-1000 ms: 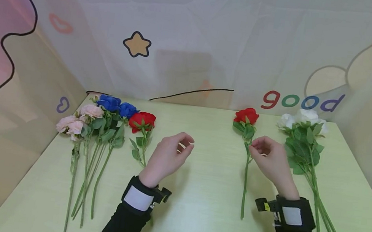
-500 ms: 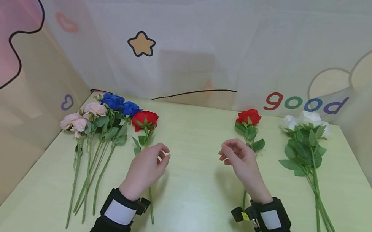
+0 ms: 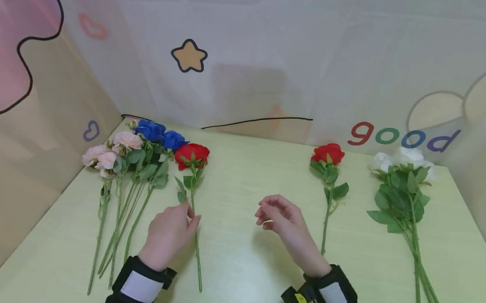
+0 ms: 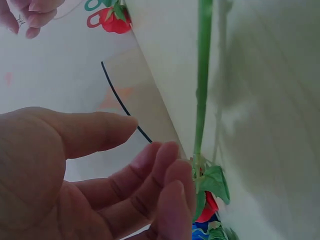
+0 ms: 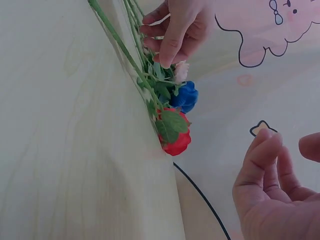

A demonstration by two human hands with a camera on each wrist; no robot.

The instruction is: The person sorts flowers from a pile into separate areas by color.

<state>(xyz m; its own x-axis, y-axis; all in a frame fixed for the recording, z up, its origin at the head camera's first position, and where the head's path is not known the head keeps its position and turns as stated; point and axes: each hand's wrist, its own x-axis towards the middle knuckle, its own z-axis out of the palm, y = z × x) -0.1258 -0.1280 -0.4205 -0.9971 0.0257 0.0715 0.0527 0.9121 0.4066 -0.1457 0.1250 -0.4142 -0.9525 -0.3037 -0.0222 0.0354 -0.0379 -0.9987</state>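
Note:
In the head view my left hand hovers at the stem of the left red rose. The left wrist view shows a gap between its thumb and bent fingers, with the green stem just beyond the fingertips, not gripped. My right hand hangs over the middle of the table with loosely curled fingers and nothing in them. To its right lies a second red rose, its lower stem partly hidden by that wrist.
Pink roses and blue roses lie at the left of the table. White roses with long stems lie at the right. A printed cloth stands behind the table's back edge.
My right hand has moved left and nearer to me, away from the right red rose. My left hand has moved left and down to the left red rose's stem. The head view has shifted slightly.

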